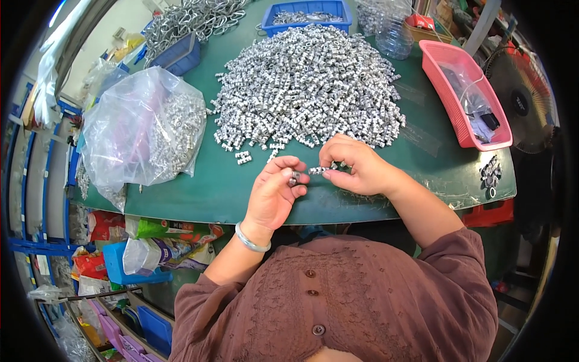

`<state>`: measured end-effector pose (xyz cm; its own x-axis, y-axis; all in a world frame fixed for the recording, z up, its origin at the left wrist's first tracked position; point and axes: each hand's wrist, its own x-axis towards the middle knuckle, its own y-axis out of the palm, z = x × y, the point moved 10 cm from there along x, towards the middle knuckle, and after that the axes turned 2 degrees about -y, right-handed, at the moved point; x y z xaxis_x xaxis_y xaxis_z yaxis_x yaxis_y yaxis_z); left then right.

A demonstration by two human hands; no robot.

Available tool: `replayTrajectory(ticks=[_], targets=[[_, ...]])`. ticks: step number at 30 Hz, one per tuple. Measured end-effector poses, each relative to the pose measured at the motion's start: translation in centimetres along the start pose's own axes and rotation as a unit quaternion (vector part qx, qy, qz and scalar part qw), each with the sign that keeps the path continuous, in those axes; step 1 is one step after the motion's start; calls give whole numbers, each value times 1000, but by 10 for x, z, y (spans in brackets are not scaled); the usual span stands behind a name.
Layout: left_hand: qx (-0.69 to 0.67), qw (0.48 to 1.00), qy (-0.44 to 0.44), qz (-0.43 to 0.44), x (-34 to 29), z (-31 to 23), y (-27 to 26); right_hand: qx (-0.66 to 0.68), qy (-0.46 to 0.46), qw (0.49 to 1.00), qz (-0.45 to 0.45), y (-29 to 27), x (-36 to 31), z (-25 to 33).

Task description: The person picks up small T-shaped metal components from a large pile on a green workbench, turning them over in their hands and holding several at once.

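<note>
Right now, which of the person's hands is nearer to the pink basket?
The right. The right hand sits on the basket's side of the green table, below and left of the pink basket; the left hand is farther left.

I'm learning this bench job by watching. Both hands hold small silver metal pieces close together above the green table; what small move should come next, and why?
Probably bring the two pieces together. The left hand pinches a small silver ring-like piece, and the right hand holds a short ribbed silver metal piece pointed toward it, with only a narrow gap between them. How they fit is too small to tell.
</note>
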<state>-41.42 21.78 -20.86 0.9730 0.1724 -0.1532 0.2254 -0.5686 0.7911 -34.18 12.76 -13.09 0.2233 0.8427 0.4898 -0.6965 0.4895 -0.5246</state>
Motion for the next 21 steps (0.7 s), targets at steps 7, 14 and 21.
replayTrajectory(ticks=[7, 14, 21], targets=[[243, 968, 39, -41, 1, 3, 13, 2, -37, 999, -25, -4, -1, 8], [26, 997, -60, -51, 5, 23, 8, -4, -66, 997, -39, -8, 0, 17], [-61, 993, -104, -5, 5, 32, 14, -326, 53, 944, -13, -12, -7, -11]])
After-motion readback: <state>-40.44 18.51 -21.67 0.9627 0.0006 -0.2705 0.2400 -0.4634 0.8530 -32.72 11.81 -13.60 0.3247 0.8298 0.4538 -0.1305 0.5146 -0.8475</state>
